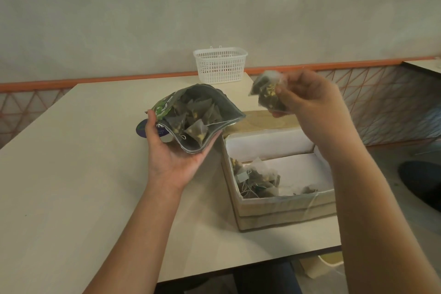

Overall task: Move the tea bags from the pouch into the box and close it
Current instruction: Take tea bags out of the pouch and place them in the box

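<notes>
The box (284, 207) stands on the table (71, 174), right of the pouch (198, 117); tea bags (257, 180) lie in its left part, and a basket (220, 64) sits behind both, at the table's far edge

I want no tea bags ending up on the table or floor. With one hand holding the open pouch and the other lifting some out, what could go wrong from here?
The left hand holds the pouch tilted with its mouth open, so loose bags could slide out. The right hand pinches several tea bags up beyond the box; one may slip from the grip before reaching it. The box stands near the table edge, so a nudge could tip it.
</notes>
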